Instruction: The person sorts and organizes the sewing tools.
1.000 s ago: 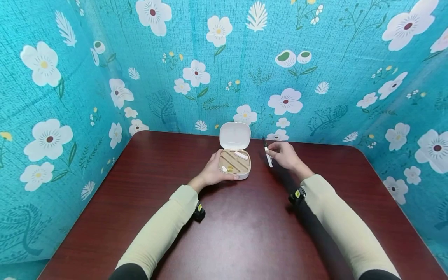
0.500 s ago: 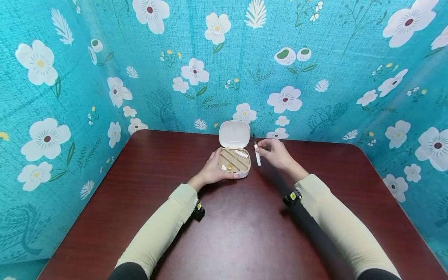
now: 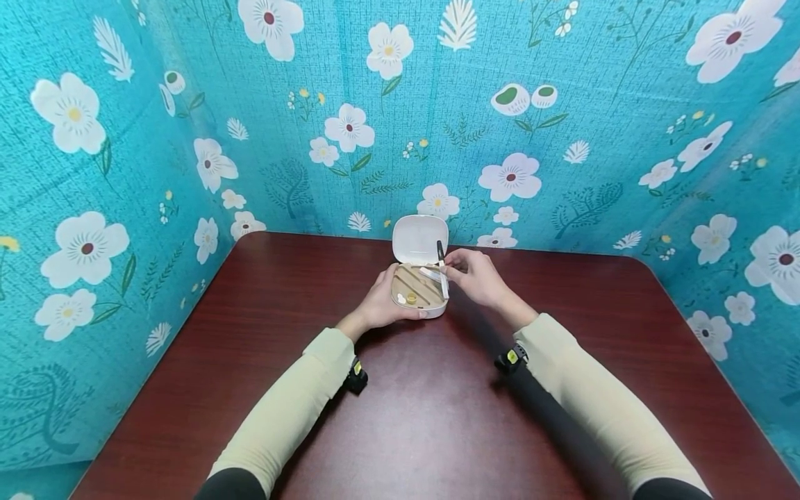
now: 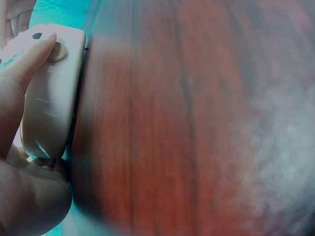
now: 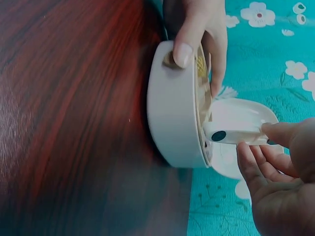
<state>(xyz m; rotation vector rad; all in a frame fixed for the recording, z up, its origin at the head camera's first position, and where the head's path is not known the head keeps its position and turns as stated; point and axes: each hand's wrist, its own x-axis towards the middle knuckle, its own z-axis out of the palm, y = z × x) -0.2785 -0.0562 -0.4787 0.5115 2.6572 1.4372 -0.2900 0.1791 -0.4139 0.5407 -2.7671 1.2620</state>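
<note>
A small white case with a beige lined tray stands on the table, its hinged lid raised. My left hand grips the case from the left, thumb on the front wall beside a round gold-toned catch. My right hand pinches a slim white stick with a black end, held over the case's right side. Its near end shows a dark oval in the right wrist view. Inside the tray lie a gold ring-shaped piece, a small white piece and a white bar, partly hidden by the stick.
The dark red wooden table runs under both arms. A blue flowered cloth hangs close behind the case and along the sides. Each wrist wears a small black camera, such as the right one.
My right hand has moved left with the white stick, from the table's right side to over the case. My left hand stays on the case.
</note>
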